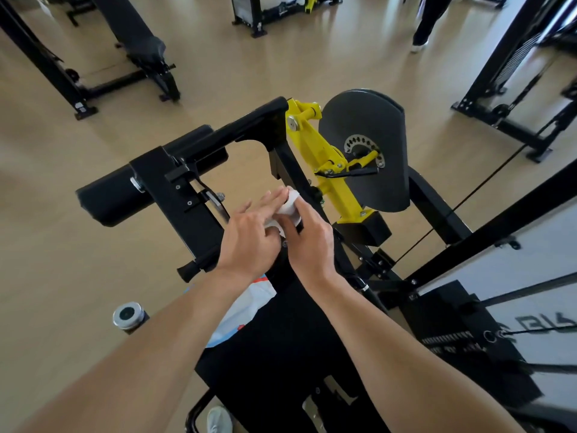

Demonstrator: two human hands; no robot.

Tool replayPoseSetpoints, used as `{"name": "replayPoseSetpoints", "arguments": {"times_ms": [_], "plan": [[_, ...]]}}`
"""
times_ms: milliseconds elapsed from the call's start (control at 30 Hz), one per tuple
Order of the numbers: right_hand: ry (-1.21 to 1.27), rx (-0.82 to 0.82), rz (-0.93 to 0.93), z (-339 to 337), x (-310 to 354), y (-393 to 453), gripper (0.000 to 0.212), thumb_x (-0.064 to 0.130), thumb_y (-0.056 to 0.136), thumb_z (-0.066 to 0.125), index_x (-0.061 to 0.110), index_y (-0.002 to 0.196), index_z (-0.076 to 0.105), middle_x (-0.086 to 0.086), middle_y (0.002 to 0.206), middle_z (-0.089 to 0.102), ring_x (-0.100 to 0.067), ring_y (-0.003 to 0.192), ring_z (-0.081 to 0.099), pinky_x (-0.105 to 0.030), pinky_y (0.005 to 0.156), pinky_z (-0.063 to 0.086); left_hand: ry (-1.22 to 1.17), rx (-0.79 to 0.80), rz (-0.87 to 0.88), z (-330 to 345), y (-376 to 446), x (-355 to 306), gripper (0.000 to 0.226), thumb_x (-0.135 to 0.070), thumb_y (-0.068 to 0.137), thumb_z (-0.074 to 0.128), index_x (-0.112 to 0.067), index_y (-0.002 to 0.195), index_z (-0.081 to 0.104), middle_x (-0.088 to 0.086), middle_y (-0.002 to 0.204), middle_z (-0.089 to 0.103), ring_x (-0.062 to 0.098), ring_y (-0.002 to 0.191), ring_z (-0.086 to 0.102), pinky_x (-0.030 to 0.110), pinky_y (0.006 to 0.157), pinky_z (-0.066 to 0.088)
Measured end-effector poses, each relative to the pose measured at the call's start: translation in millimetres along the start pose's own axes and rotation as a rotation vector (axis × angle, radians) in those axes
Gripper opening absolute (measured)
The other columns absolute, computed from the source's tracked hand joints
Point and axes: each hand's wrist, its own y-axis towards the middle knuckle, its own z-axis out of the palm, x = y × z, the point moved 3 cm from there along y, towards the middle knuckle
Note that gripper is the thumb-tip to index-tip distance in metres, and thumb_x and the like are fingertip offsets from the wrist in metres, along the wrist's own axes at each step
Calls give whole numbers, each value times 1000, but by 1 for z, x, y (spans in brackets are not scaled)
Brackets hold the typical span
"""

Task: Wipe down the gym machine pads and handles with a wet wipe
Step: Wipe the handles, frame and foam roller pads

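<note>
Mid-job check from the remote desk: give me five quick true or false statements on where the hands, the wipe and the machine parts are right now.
1. Both hands hold the white wipe. True: the left hand and the right hand meet on it.
2. The wipe lies on the floor. False: it is up at the machine frame, between the hands.
3. The yellow lever arm is to the right of the hands. True.
4. The left hand rests on the black roller pad. False: that pad is further left, untouched.
5. A wipe packet lies under the left forearm on the seat pad. True.
</note>
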Motion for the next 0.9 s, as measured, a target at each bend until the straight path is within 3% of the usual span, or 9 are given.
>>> {"name": "replayPoseSetpoints", "arguments": {"times_ms": [100,233,467,633,700,767,833,900], "plan": [[-17,32,37,5,-18,-5,17,21,100,66,13,115,66,11,100,66,-2,83,58,-11,73,42,17,-9,-11,-2,-1,-2,69,11,84,53,-17,146,51,-3,149,53,14,140,47,38,124,26],[-132,125,184,-1,-51,-11,7,22,99,66,20,106,65,11,90,65,-4,75,55,-22,68,38,50,-2,-16,-5,-3,-5,71,10,83,52,-19,148,50,-6,150,51,13,143,44,35,125,21],[-51,13,-19,2,-8,1,14,25,98,68,13,107,67,15,93,61,0,78,53,-10,70,40,27,-17,-23,0,-3,-2,69,11,84,56,-17,147,50,-4,150,52,12,140,47,45,121,32],[-162,151,160,-1,-53,-9,27,17,98,67,23,124,66,7,101,69,-11,90,61,-37,82,56,34,-4,-53,-6,-5,-11,72,11,84,52,-20,149,48,-7,150,51,13,134,44,47,114,40],[-129,100,116,-3,-46,-9,23,18,97,69,20,120,69,5,98,71,-14,86,64,-43,79,57,40,-2,-51,-7,-5,-12,71,11,84,52,-19,149,48,-6,150,51,17,137,46,47,117,37],[-9,-17,18,-6,-23,-7,22,20,97,69,16,118,72,1,100,75,-15,88,69,-40,78,58,29,-7,-51,-6,-5,-9,71,12,83,53,-18,148,49,-4,150,52,17,138,46,45,119,35],[106,-94,-47,-5,-1,-6,30,19,100,64,12,128,70,-3,117,75,-14,105,71,-30,89,58,18,-8,-38,-4,-4,-7,73,11,81,54,-19,148,49,-3,150,51,15,140,46,41,122,30],[115,-70,-55,1,-5,-4,35,20,101,62,11,135,66,-4,128,71,-16,117,68,-30,98,56,20,-17,-33,-3,-4,-6,73,11,82,54,-19,148,49,-4,150,52,13,139,47,40,123,29]]}}
